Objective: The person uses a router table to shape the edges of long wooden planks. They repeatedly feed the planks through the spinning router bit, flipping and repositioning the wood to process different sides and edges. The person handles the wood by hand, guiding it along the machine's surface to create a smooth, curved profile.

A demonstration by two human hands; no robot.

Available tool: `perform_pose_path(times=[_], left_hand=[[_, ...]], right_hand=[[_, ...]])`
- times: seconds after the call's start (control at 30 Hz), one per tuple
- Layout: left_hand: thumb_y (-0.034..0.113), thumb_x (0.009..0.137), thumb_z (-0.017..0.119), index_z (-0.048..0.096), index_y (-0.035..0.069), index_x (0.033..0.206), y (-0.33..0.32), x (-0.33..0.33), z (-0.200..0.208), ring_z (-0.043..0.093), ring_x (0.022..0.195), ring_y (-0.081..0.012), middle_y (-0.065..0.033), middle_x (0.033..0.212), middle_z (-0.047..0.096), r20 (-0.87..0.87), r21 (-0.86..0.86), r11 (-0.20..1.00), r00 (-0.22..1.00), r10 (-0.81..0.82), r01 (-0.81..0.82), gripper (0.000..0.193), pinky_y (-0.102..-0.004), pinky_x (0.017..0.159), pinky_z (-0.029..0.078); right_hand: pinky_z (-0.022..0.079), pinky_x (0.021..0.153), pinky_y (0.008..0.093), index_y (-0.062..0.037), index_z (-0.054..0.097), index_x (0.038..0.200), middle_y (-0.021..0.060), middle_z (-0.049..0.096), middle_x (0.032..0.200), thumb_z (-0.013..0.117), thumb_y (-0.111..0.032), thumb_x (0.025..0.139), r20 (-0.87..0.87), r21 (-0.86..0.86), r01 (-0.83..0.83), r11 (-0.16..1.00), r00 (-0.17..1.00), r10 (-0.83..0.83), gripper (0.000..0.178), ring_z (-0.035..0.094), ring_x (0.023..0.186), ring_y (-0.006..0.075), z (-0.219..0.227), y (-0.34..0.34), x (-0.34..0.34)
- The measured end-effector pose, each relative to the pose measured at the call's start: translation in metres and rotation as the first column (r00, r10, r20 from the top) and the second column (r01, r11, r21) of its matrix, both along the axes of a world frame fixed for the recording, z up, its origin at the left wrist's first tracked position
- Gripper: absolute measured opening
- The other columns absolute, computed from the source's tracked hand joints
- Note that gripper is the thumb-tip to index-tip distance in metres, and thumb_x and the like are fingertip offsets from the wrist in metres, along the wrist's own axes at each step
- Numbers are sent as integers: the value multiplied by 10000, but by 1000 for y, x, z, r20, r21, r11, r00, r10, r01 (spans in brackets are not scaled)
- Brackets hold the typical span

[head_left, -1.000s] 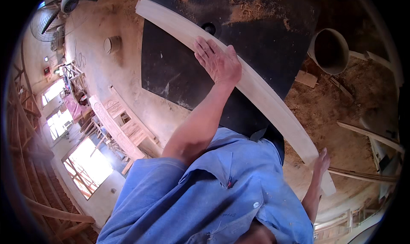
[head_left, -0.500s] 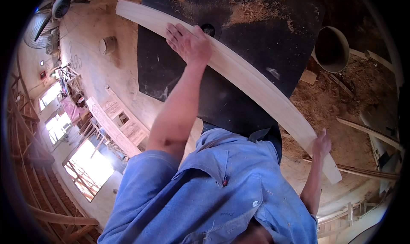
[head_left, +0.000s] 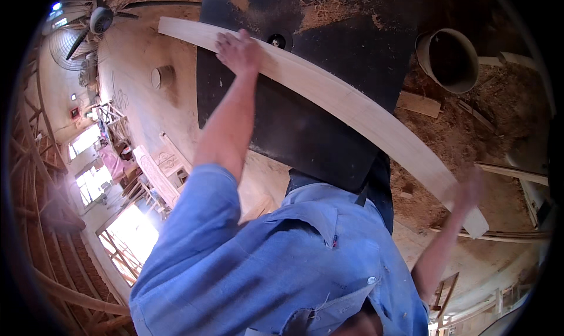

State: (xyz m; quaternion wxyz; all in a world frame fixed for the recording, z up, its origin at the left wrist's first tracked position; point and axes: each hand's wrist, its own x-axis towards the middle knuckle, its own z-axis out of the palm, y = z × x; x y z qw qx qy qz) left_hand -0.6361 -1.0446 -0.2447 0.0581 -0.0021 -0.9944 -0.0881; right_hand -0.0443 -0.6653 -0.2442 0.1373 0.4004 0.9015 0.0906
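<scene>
A long, pale curved wooden board [head_left: 329, 88] lies slantwise across a black machine table [head_left: 294, 133], its right end jutting past the table's edge. My left hand [head_left: 239, 53] rests on the board's upper left part, fingers stretched out and spread. Close to the board's far edge, near that hand, a round dark opening [head_left: 277, 41] with a small metal piece in it sits in the table. My right hand [head_left: 464, 190] is at the board's overhanging right end, blurred by motion, so its fingers do not show clearly.
Sawdust [head_left: 329, 12] is scattered on the far side of the table. To the right stand a large round duct or bucket [head_left: 424, 60] and wood offcuts [head_left: 418, 104] on a shavings-covered floor. A caged fan [head_left: 101, 20] is at upper left; carved panels [head_left: 155, 174] lean farther back.
Relative to the table, the board has shifted, with more of it past the right edge. My left hand has moved left along it. My right hand has moved outward and is now blurred.
</scene>
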Motion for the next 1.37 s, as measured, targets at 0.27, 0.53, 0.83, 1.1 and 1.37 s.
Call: perform_pose_path(times=[0.27, 0.53, 0.83, 1.1, 1.37], left_hand=[[394, 984, 477, 299, -72, 1497, 89, 153, 15, 52, 1533, -362, -218, 1635, 151, 81, 24, 999, 996, 24, -26, 716, -508, 1226, 63], [363, 984, 458, 316, -75, 1494, 88, 139, 14, 73, 1532, -358, -228, 1632, 161, 78, 25, 999, 996, 46, -48, 687, -493, 1228, 60], [385, 984, 408, 325, -84, 1492, 63, 77, 2, 105, 1528, -362, -233, 1627, 185, 40, 30, 992, 992, 120, -121, 696, -493, 1228, 86], [430, 972, 405, 465, -90, 1361, -28, -20, -18, 306, 1435, -398, -256, 1544, 340, -119, -95, 976, 975, 186, -197, 652, -498, 1172, 242], [473, 966, 412, 379, -65, 1472, -150, -92, -34, 159, 1494, -421, -216, 1606, 255, -21, -65, 944, 947, 322, -322, 739, -489, 1212, 155]], right_hand=[[518, 944, 426, -28, 563, 1352, 219, 564, 1381, 471, -320, 1024, -281, -479, 796, 370, 261, -924, 448, 627, 1140, 374, -15, 91, 269], [509, 918, 475, 99, 533, 1284, 317, 612, 1241, 385, -341, 1049, -163, -121, 962, 245, 224, -961, 520, 637, 1088, 405, 11, 74, 157], [546, 806, 477, 62, 595, 1144, 256, 675, 1080, 423, -102, 972, -123, 105, 635, 765, 772, -624, 293, 674, 976, 378, -47, 112, 135], [522, 881, 486, 46, 565, 1262, 249, 639, 1192, 412, -193, 1011, -288, -108, 644, 758, 709, -643, 380, 644, 1053, 392, -34, 103, -41], [415, 1087, 498, 66, 457, 1411, 284, 524, 1385, 445, -356, 1014, -465, -226, 729, 646, 502, -730, 579, 507, 1275, 449, 35, 25, -264]])
